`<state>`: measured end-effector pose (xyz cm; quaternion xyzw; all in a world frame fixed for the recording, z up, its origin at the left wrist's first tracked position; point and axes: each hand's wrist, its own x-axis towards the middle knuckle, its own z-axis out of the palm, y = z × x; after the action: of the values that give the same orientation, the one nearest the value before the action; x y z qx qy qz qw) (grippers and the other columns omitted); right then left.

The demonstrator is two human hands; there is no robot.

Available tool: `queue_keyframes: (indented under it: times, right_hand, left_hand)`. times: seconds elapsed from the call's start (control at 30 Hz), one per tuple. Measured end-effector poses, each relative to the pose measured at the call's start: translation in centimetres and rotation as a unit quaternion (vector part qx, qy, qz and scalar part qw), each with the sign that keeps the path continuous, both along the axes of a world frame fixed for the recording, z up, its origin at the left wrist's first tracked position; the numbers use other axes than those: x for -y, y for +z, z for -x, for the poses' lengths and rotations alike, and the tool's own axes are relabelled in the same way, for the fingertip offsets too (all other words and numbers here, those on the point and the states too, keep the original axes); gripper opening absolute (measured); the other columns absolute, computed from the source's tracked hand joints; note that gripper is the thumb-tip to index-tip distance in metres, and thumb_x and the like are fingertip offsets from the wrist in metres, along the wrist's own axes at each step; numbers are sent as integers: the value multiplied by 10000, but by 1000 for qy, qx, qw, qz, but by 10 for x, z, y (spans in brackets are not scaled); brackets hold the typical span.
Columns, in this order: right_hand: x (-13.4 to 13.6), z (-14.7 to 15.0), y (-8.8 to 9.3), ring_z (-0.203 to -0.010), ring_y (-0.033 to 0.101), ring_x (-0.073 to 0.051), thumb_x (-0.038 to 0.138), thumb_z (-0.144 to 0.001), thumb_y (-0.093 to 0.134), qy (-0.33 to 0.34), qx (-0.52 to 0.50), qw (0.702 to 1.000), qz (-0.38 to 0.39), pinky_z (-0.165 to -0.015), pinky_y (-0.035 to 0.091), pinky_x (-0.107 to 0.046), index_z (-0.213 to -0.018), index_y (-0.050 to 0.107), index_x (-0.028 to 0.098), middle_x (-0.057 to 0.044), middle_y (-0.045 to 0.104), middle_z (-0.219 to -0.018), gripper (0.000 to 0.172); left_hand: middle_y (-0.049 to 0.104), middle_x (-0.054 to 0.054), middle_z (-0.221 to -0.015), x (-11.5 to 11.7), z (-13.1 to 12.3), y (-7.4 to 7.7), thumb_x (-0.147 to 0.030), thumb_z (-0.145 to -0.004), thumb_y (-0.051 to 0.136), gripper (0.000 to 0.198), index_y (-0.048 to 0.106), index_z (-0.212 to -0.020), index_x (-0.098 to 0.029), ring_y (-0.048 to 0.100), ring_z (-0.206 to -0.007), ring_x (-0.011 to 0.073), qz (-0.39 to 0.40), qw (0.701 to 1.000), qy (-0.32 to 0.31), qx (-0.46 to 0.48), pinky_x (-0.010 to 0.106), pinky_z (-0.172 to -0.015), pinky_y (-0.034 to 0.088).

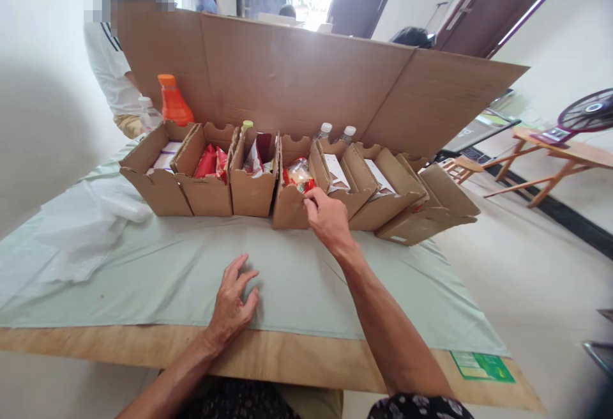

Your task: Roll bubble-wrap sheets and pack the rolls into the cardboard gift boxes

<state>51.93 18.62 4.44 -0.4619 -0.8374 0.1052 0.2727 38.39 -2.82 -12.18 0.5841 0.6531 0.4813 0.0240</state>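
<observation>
My right hand (327, 218) reaches to the front edge of an open cardboard box (290, 208) in the middle of a row of boxes. Its fingers are closed on a red and clear snack packet (299, 176) lying in that box. My left hand (233, 301) rests flat on the pale green cloth (158, 272) near the table's front edge, fingers spread, holding nothing. The boxes to the left (205, 192) hold red packets, and those to the right (378, 198) hold white cards.
A large cardboard sheet (297, 77) stands behind the boxes. An orange bottle (173, 101) and small capped bottles (324, 130) stand at the back. A white plastic bag (90, 221) lies at the left. Another person (112, 68) stands at the far left. Wooden stands and a fan (587, 112) are at the right.
</observation>
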Motion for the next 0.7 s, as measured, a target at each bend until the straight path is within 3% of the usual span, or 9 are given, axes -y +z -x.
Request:
queue_keyframes:
  times: [0.13, 0.3, 0.37, 0.43, 0.53, 0.6, 0.7]
  right_hand:
    - [69, -48, -7, -635, 660, -161, 241, -969, 532, 58, -40, 996, -52, -644, 450, -264, -924, 677, 229, -7, 731, -741, 152]
    - [138, -145, -12, -719, 711, -154, 171, -926, 645, 135, -112, 983, -50, -698, 537, -250, -956, 712, 257, 5, 763, -831, 113]
    - [151, -186, -16, -734, 727, -158, 170, -907, 685, 68, -157, 985, -29, -702, 562, -249, -1006, 743, 279, 6, 774, -862, 158]
    - [161, -220, -25, -814, 755, -174, 198, -912, 698, -22, -238, 971, -3, -748, 594, -268, -1222, 716, 307, -13, 791, -999, 329]
    - [173, -253, -45, -1060, 753, -217, 282, -932, 687, -57, -311, 947, 62, -844, 618, -317, -1542, 464, 331, -66, 733, -1300, 651]
    - [181, -261, -63, -1187, 711, -253, 363, -907, 715, -46, -262, 959, 104, -877, 619, -336, -1528, 487, 296, -100, 679, -1400, 665]
    - [190, -253, -89, -1149, 720, -297, 507, -852, 740, -46, -146, 976, 153, -892, 619, -379, -1288, 685, 221, -128, 744, -1273, 525]
  left_hand:
    - [558, 161, -1474, 3, 2, 0, -118, -879, 577, 319, 685, -1166, -207, 549, -1356, 320, 1, 1000, 6, 21, 553, -1087, 525]
    - [556, 162, -1478, 11, 8, 18, -186, -898, 601, 389, 631, -1285, -212, 566, -1338, 317, 36, 996, 1, 87, 549, -1078, 524]
    - [528, 156, -1514, 11, 6, 29, -221, -898, 618, 478, 576, -1374, -226, 538, -1370, 320, 46, 992, -13, 117, 555, -1099, 500]
    - [498, 147, -1544, 9, 1, 42, -250, -886, 641, 579, 513, -1451, -237, 507, -1400, 321, 45, 987, -43, 146, 544, -1122, 477]
    - [509, 139, -1529, 6, -15, 58, -262, -866, 651, 634, 482, -1476, -228, 500, -1403, 321, 68, 973, -120, 187, 507, -1142, 458]
    - [571, 130, -1451, 7, -28, 65, -251, -848, 645, 588, 522, -1422, -212, 530, -1366, 319, 95, 959, -163, 210, 485, -1140, 457]
    - [636, 109, -1330, 13, -42, 63, -245, -831, 636, 504, 561, -1327, -204, 590, -1275, 305, 137, 946, -160, 246, 454, -1085, 497]
